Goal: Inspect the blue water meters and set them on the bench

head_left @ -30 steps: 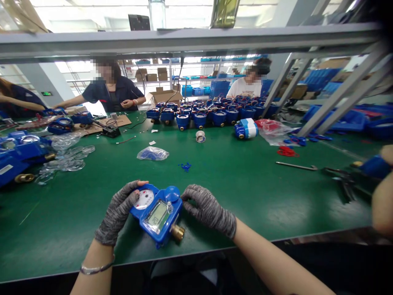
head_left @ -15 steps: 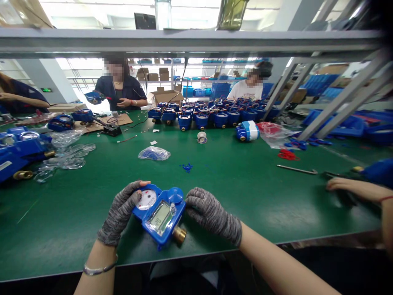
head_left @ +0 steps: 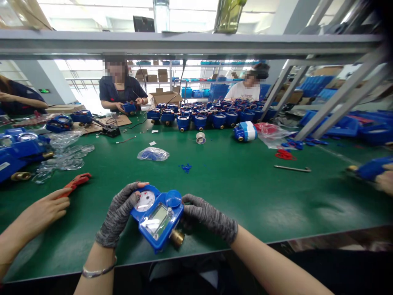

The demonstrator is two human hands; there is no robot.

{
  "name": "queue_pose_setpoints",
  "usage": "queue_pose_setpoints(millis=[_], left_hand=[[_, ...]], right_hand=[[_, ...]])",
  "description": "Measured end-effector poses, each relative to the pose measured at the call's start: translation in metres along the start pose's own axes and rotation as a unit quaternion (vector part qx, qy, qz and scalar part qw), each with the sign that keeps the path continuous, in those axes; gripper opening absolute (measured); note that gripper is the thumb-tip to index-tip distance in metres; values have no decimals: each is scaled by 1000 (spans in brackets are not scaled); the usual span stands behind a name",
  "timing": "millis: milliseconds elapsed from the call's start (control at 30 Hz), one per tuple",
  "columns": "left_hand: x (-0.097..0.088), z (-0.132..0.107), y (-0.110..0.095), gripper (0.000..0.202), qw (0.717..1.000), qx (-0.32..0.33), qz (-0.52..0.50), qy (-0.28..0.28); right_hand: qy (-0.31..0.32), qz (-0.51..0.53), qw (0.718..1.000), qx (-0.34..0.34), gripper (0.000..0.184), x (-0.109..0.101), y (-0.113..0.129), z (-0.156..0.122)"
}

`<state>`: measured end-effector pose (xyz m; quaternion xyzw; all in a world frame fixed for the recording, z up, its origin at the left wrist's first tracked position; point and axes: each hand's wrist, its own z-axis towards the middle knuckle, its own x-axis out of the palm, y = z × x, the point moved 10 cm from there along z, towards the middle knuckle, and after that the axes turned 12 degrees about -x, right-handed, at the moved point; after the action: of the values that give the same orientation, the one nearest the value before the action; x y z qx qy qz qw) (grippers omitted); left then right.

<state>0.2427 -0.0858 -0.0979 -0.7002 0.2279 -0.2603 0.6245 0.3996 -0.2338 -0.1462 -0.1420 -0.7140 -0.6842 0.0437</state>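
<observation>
item: blue meter (head_left: 156, 241), one, between the two hands and near the front edge of the green bench (head_left: 245, 184); tilted, its round end toward the left hand. parts: round white dial (head_left: 146, 201) with red marks, its print too small to read; rectangular display (head_left: 162, 217) with glare across it, characters not legible; round blue cap (head_left: 173, 199) beside the right fingers; brass fitting (head_left: 177, 237) below and left of the right hand.

left hand (head_left: 118, 213): grey knitted glove, bare fingertips; grips the meter's round end, thumb at the dial's rim. silver bangle (head_left: 98, 268) on the wrist.

right hand (head_left: 207, 215): matching glove; fingers bent together against the meter's side by the cap; whether they pinch anything cannot be told.

left of the left hand: a co-worker's hand (head_left: 49, 209) with a red-handled tool (head_left: 75, 184); beyond, clear plastic discs (head_left: 66, 164) and stacked blue meters (head_left: 18, 153), one bearing a white label (head_left: 4, 166), text unreadable.

ahead of the hands: small blue pieces (head_left: 186, 168), loose; clear bag (head_left: 152, 154) with blue contents; spool (head_left: 200, 138), marking unreadable; a row of blue meters (head_left: 215, 119); to its right, a blue unit with a white band (head_left: 251, 130), lettering not discernible.

ahead and right of the right hand: metal rod (head_left: 291, 168); red rings (head_left: 285, 154), in a heap.

far ahead: white shirt (head_left: 245, 91) on a person, chest lettering blurred; green sign (head_left: 44, 91) at far left, too small to read.
</observation>
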Motion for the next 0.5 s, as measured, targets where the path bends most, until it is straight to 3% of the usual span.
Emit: queue_pose_setpoints(millis=[67, 233, 500], left_hand=[[-1, -2, -1, 28, 1000, 5, -2, -2], [-3, 0, 5, 29, 1000, 7, -15, -2], [-1, 8, 6, 27, 999, 11, -30, 3]], right_hand=[[6, 27, 999, 25, 31, 5, -5, 3], [-5, 57, 998, 17, 36, 7, -3, 3], [-15, 102, 993, -55, 34, 12, 11, 3]])
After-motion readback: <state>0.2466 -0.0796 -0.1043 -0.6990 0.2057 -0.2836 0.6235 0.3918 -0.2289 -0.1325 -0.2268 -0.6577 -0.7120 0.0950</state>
